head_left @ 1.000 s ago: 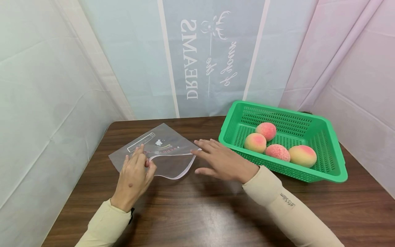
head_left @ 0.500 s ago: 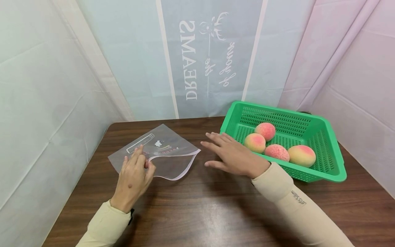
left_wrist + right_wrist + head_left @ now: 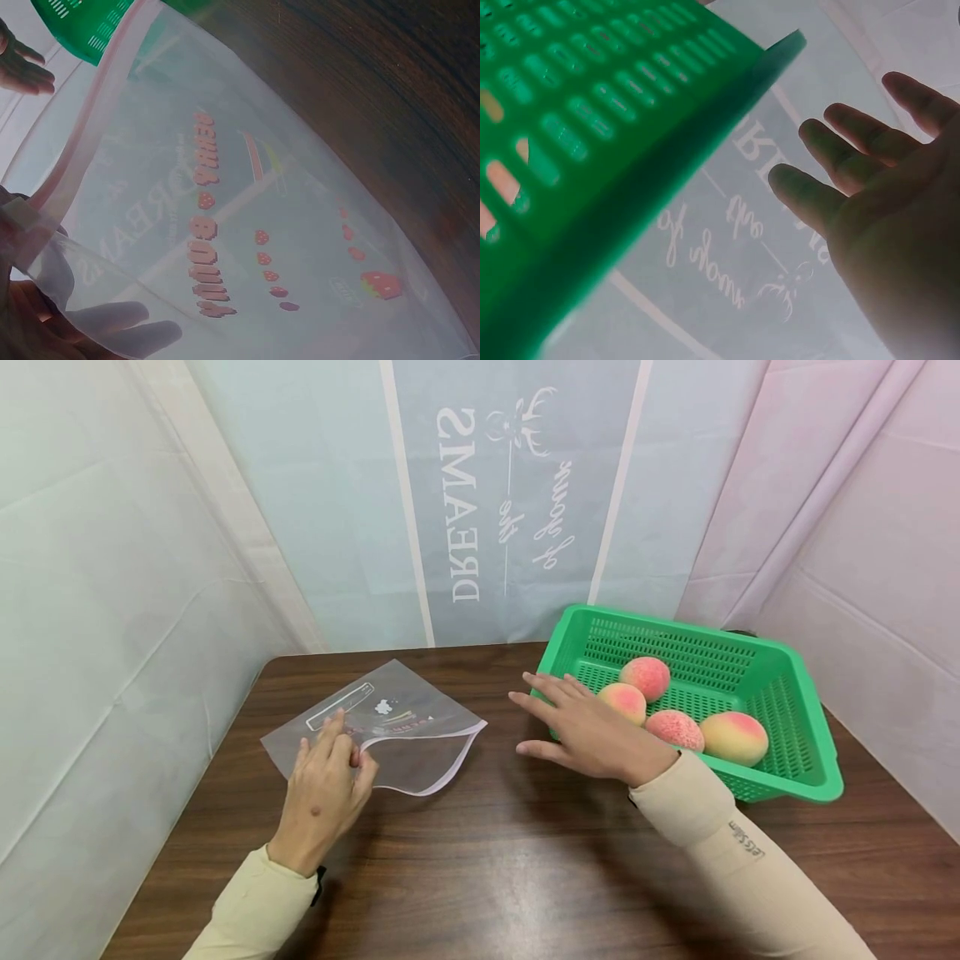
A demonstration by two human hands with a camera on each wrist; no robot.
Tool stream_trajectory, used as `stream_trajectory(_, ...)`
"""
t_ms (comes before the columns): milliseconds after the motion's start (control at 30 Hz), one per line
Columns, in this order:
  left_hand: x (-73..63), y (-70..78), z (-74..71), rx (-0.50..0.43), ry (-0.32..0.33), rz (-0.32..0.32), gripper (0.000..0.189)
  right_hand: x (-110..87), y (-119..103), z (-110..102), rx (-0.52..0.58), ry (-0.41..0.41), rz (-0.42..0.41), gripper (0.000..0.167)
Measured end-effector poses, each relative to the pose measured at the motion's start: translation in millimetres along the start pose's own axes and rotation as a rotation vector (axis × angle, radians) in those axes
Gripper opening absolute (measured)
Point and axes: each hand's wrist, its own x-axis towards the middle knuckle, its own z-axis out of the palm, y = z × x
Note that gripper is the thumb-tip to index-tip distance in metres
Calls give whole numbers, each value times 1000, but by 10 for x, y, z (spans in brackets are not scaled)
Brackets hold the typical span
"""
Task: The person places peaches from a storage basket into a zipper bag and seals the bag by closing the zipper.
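My left hand (image 3: 324, 789) pinches the open edge of a clear zipper bag (image 3: 420, 760) between thumb and index finger. The other fingers lie along the bag, and its mouth gapes toward the right. In the left wrist view the bag (image 3: 165, 187) shows red lettering and strawberry prints. My right hand (image 3: 588, 731), fingers straight and spread, hovers by the near left corner of a green plastic basket (image 3: 813, 752) and holds nothing. Inside that basket lie several peaches (image 3: 735, 739). From the right wrist, the hand (image 3: 885, 187) appears beside the basket's rim (image 3: 705, 142).
A dark wooden table (image 3: 480, 877) carries the bag on the left and the basket at the back right. Pale cloth walls (image 3: 112, 568) stand on both sides, and a printed grey-blue curtain (image 3: 510, 527) hangs behind.
My right hand has moved away from the bag's right corner, rightward to the basket's near side, fingers still spread. The left hand keeps its pinch on the bag in the same place.
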Motion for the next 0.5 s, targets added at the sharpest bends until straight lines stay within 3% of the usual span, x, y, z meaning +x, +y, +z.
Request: stream_trajectory(500,-2,-28,3,-4,16,5,13,-97,197,-157,-60,-55,98,70)
